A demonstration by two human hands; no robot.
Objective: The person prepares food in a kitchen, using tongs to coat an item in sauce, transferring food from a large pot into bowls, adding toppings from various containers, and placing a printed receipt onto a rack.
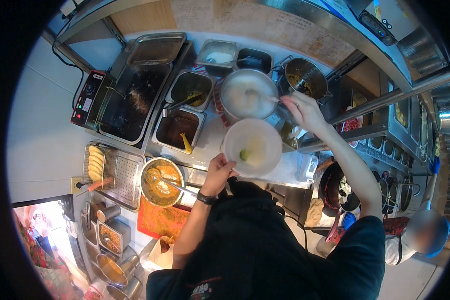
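Observation:
My left hand (220,170) grips the rim of a pale round bowl (268,140) at its lower left. Inside the bowl lie something green (244,154) and a light yellowish substance. Beyond it stands a large round metal pot (230,80) of cloudy, whitish liquid, with steam above. My right hand (298,108) is at the pot's right edge, its fingers closed on a thin handle (274,99) that reaches into the liquid. The handle's far end is blurred by the liquid and steam. Bowl and pot overlap in view; I cannot tell whether they touch.
At left sits a deep fryer (135,101) with dark oil. Steel containers (178,129) of sauce stand beside the pot, and a smaller pot (305,77) is behind my right hand. A wire basket (97,165) and a metal basin (161,182) lie nearer. A co-worker (393,243) stands at right.

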